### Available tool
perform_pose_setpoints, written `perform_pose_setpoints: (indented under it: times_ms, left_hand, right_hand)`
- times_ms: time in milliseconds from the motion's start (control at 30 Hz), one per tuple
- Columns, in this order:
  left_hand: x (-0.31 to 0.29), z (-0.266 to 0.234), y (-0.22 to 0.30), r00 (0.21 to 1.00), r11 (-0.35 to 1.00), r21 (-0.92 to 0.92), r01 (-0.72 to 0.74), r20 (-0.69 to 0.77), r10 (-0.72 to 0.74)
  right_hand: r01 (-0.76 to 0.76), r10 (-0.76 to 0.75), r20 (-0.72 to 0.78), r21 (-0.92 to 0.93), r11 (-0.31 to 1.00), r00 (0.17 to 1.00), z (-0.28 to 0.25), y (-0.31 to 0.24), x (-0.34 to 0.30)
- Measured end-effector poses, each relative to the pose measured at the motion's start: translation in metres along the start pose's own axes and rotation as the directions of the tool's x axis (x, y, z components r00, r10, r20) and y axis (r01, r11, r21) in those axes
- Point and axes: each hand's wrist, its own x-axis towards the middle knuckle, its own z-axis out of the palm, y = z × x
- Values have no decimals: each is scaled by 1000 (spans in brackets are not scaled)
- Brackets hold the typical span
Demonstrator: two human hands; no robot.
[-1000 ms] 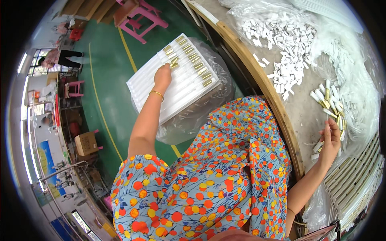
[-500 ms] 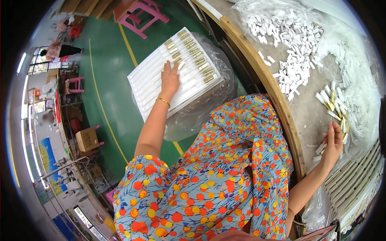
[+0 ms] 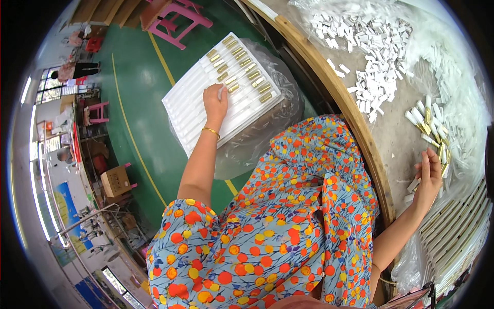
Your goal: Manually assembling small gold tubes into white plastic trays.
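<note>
My left hand (image 3: pixel 215 103) reaches down to a white grooved tray (image 3: pixel 188 116) lying on a clear plastic bag beside my lap. Its fingertips pinch a thin white stick (image 3: pixel 223 92) at the end of the filled rows. Several white sticks with gold caps (image 3: pixel 242 64) lie in the tray's far grooves. My right hand (image 3: pixel 429 177) rests flat on the table with fingers spread, just below a loose heap of white and gold-capped sticks (image 3: pixel 429 121). My orange-dotted blue dress fills the lower middle.
A curved wooden table rim (image 3: pixel 334 92) runs between my lap and the worktop. A pile of small white pieces (image 3: pixel 370 77) lies at the back. Stacked white trays (image 3: pixel 458 226) sit at the right. Pink stools (image 3: pixel 177 20) and a cardboard box (image 3: pixel 116 180) stand on the green floor.
My left hand has slid along the tray from the gold-capped rows toward the empty grooves nearer me. My right hand has stayed in place on the table.
</note>
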Motion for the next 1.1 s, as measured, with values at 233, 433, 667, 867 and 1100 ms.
perform_pose_setpoints:
  times_ms: [233, 433, 667, 867, 1100]
  left_hand:
    - [16, 30, -16, 870, 903, -327, 280, -310, -382]
    - [20, 46, 8, 852, 815, -495, 302, -243, -463]
    - [1, 4, -73, 728, 834, 0, 552, -488, -482]
    - [-50, -55, -134, 316, 291, 124, 949, -390, -865]
    - [-72, -70, -169, 528, 470, 479, 741, 17, -849]
  right_hand:
    - [-20, 19, -15, -13, 1000, 1000, 1, 1, 0]
    - [-36, 36, -1, -16, 999, 999, 1, 9, 6]
    - [-40, 41, 23, -35, 999, 999, 1, 3, 1]
    - [-64, 65, 7, -71, 995, 998, 1, 2, -2]
    - [-65, 69, 38, -106, 992, 997, 1, 10, -1]
